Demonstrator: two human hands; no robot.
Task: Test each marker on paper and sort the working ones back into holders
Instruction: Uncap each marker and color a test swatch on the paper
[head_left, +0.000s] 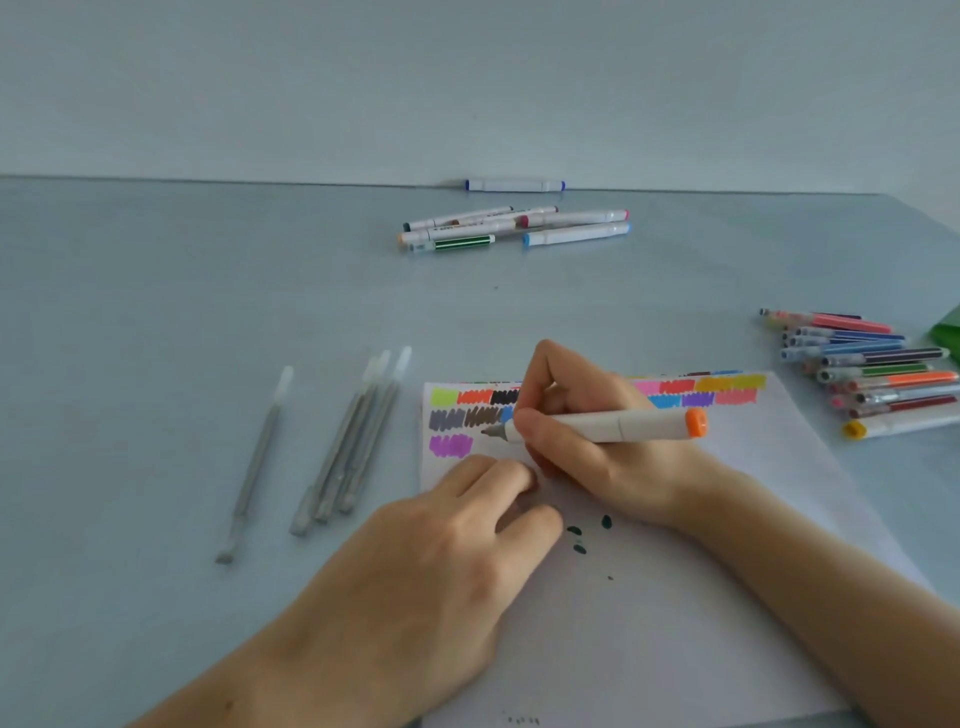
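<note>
right hand (582, 441) grips a white marker (613, 425) w/ an orange cap on its back end, pinched near the front by thumb and fingers, gray tip down at the paper (649, 597) just right of the purple swatch (451, 445), in the third row of test scribbles. can't tell if the tip is actually touching. left hand (447, 540) lies fingers-down on the paper's left edge, pressing it flat, holding nothing; fingertips partly curled under, so how they lie exactly isn't clear. the marker looks light, stiff plastic, smooth barrel, prob a bit slippery; best held where it is now, close to the nib, for control. nib is likely the one soft part, so light pressure. paper is thin and would slide on the smooth table (156, 338), hence the holding hand. other stock: a pile of white markers (514, 228) far center, one more (514, 185) at the far edge by the wall; a heap of thin colored pens (872, 369) at right; four gray pens (337, 441) at left, three bunched, one apart. something green (948, 327) shows at the right edge, can't say if it's a holder. round barrels will roll, so lay them down parallel or against others. judging by the rows of swatches, testing is well along; no holders clearly seen.
</note>
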